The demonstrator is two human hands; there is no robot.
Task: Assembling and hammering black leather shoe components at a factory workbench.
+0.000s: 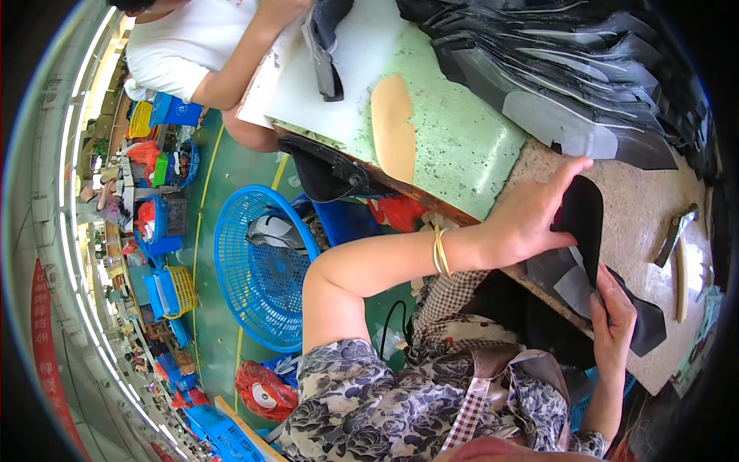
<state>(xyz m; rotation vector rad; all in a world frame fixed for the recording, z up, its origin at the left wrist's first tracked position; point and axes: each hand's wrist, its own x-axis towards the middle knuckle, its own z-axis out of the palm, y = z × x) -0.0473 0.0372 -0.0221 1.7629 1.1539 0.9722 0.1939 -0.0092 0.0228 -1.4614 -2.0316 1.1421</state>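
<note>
In my right hand [613,312] is a black shoe upper piece [589,208] with a pale grey patch, its thumb and fingers closed on the lower part. The piece is bent, one flap standing up and a dark end hanging over the table edge. My left hand [531,212], a gold bangle on its wrist, is spread at the upper flap. Its thumb touches the piece, and the index finger stretches out above the flap's top. The other left fingers are partly hidden. Beyond my hands lies a large overlapping stack of black and grey upper pieces [562,115].
A hammer [677,235] rests on the stone-like tabletop [647,208] at right. Across the green board [454,123] lies a tan sheet [393,127]. A co-worker [185,54] handles a dark piece at far left. A blue basket [262,269] stands on the floor.
</note>
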